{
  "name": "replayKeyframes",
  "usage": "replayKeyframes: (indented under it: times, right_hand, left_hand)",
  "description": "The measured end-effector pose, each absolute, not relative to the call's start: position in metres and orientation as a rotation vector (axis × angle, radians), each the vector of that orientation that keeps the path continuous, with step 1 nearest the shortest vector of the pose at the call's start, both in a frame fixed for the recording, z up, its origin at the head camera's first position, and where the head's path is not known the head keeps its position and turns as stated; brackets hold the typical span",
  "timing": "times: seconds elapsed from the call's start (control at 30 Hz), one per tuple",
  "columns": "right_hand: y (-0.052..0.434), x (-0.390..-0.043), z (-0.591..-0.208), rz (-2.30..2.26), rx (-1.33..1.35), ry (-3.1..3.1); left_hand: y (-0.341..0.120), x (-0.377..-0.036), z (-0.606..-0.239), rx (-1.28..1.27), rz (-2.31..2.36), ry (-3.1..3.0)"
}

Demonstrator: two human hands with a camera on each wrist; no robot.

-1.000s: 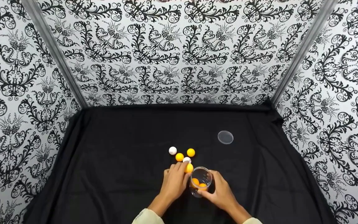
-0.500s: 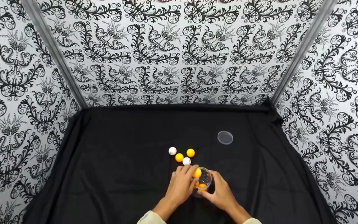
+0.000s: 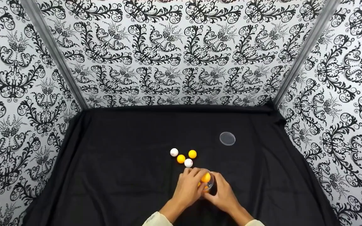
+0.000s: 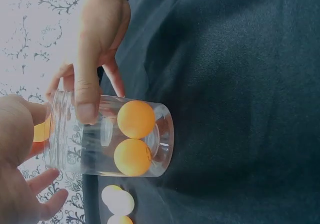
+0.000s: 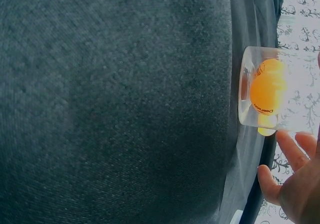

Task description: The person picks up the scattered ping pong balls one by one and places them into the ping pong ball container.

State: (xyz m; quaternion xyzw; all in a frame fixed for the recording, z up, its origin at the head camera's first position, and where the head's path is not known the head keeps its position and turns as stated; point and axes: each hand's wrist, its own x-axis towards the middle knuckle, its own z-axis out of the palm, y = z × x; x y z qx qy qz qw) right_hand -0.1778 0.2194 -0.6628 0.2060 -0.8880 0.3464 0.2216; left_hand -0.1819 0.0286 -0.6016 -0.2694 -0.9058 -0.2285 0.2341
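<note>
Head view: I see both hands meeting over a clear plastic cup (image 3: pixel 208 183) near the front of the black-clothed table (image 3: pixel 121 175).
Left hand (image 3: pixel 189 188): its fingers pinch an orange ping-pong ball (image 3: pixel 205 177) right at the cup's mouth; the ball sits at the rim, not down inside.
Loose balls: just beyond the left hand I count four on the cloth, from left to right a white ball (image 3: pixel 174 152), an orange ball (image 3: pixel 181 158), a second white ball (image 3: pixel 188 163) and a second orange ball (image 3: pixel 192 154); the middle pair look to be touching.
Cup: it stands upright on the cloth between the two hands; in the left wrist view two orange balls inside (image 4: pixel 134 139) lie one against the other at its bottom.
Right hand (image 3: pixel 223 196): its fingers are wrapped round the cup's wall, with the thumb (image 4: pixel 86 97) pressed on the side in the left wrist view.
Right wrist view: I make out the cup's base on the cloth with orange showing through it, and fingertips of the other hand (image 5: pixel 295 176) beside it.
Lid (image 3: pixel 227 138): a clear round disc lies flat on the cloth, well apart from the cup, farther back and to the right.
</note>
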Motion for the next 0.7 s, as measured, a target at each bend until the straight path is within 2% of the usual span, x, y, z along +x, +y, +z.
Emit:
replayKeyframes:
  times: [0.7]
  right_hand:
    - [0.2205,-0.1785,-0.6641,0.944,0.577,-2.414]
  left_hand:
    - [0.0313,-0.1831,-0.6019,-0.741,-0.622,-2.504]
